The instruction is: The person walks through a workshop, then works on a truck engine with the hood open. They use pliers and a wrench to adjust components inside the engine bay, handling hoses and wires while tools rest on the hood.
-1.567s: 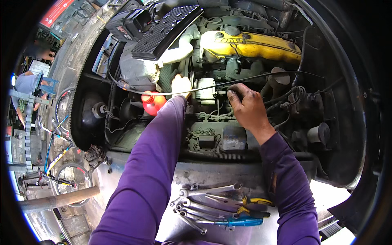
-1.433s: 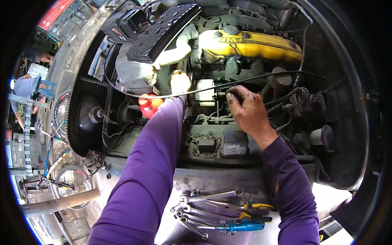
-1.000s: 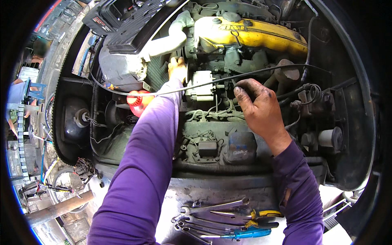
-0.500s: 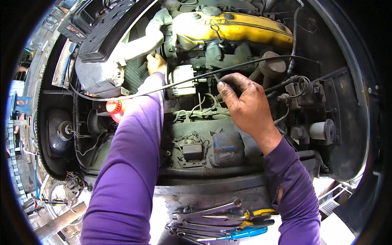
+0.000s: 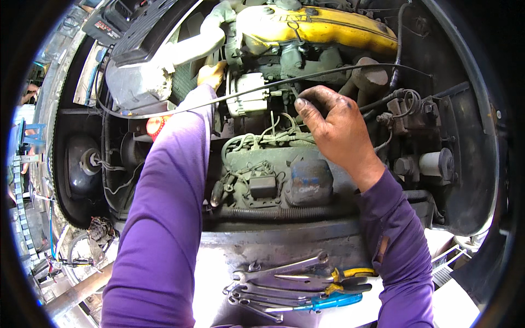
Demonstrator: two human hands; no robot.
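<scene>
My left hand reaches deep into the engine bay, between the pale bent intake pipe and the silver alternator. Its fingers look curled, but their tips and whatever they grip are hidden. My right hand hovers over the engine's near side, thumb apart from the bent fingers and nothing visible between them. A long thin black cable crosses above my left forearm and passes just beyond my right hand. Behind both hands lies the yellow engine cover.
Wrenches, yellow-handled pliers and a blue-handled tool lie on the front ledge. A red cap shows beside my left forearm. A black box and wiring sit near the front; a white-bodied cylinder stands right.
The view has shifted slightly. My left hand has turned a little at the same spot beside the alternator. My right hand keeps nearly the same pose and place.
</scene>
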